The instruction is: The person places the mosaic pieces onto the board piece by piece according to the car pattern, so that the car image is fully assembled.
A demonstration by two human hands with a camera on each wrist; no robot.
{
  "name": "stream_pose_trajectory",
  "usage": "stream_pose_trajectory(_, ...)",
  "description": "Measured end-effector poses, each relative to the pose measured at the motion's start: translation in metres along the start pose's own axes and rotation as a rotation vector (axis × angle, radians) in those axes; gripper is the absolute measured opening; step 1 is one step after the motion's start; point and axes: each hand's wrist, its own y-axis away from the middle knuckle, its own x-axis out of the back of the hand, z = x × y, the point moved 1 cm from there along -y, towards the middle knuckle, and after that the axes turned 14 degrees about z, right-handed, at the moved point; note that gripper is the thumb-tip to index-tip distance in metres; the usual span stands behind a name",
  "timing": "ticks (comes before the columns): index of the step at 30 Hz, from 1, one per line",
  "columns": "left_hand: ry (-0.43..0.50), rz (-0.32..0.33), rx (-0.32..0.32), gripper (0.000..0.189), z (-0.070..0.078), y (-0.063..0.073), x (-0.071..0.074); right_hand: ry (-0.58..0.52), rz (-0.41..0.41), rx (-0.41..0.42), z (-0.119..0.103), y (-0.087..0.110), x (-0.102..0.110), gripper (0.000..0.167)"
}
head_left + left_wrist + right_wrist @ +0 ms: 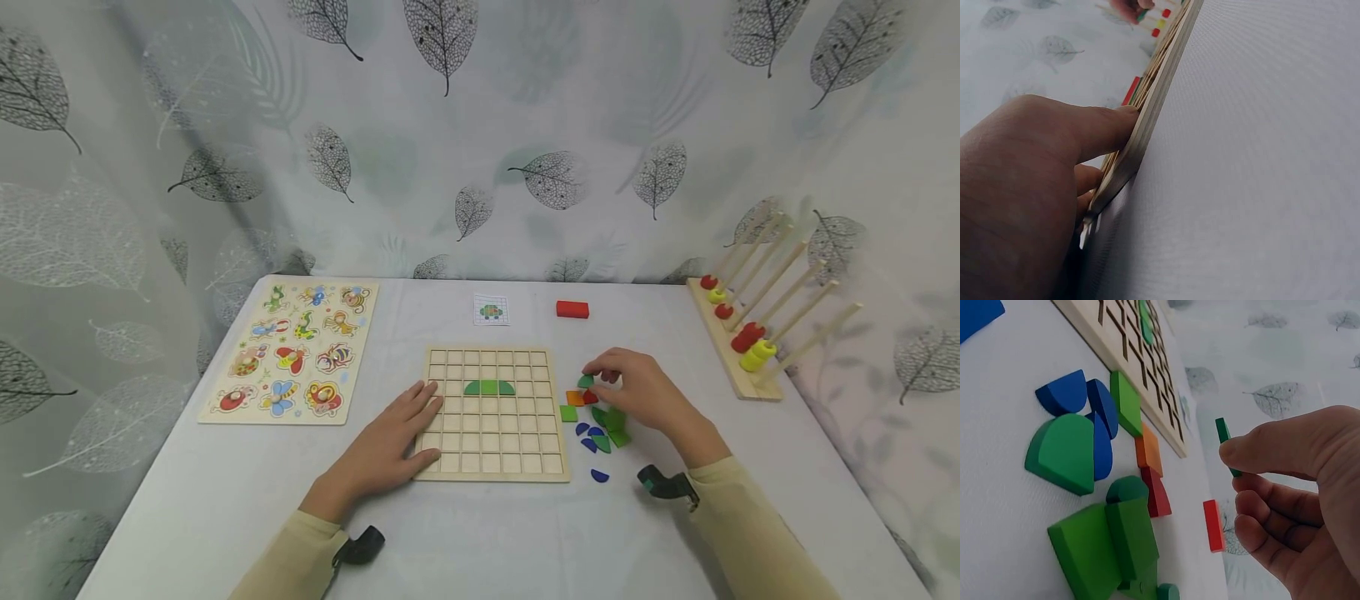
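My left hand (396, 433) rests along the left edge of the wooden grid board (491, 457), fingers spread over its rim. In the left wrist view the thumb (1107, 128) lies against the board's edge. On the board, a light green square (489, 387) sits between two dark green rounded pieces (472, 388). To the right of the board, my right hand (637, 387) pinches a dark green block (1222, 430) between thumb and fingertips, held above the loose pieces. Below it lie blue half-rounds (1063, 394), green blocks (1082, 547), an orange square (1149, 450) and a red piece (1156, 494).
A pattern card (491, 310) and a red block (572, 309) lie behind the board. At the left is an insect picture puzzle (296, 350). A peg stand (738, 354) with red and yellow beads stands at the right. A leaf-print curtain (480, 150) hangs behind the table.
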Motion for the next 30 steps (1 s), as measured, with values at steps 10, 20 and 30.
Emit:
stream_pose_trajectory(10, 0.007, 0.006, -0.005, 0.080, 0.002, -0.001, 0.001, -0.009, 0.005, 0.056, -0.013, -0.003, -0.001, 0.021)
stream_pose_trajectory(20, 0.061, 0.020, 0.022, 0.078, 0.003, -0.001, 0.004, -0.011, -0.019, 0.088, -0.029, -0.010, -0.009, 0.024)
stream_pose_trajectory(30, 0.054, 0.033, 0.012, 0.078, 0.003, 0.000, 0.004, -0.044, -0.025, 0.126, -0.045, -0.017, -0.012, 0.024)
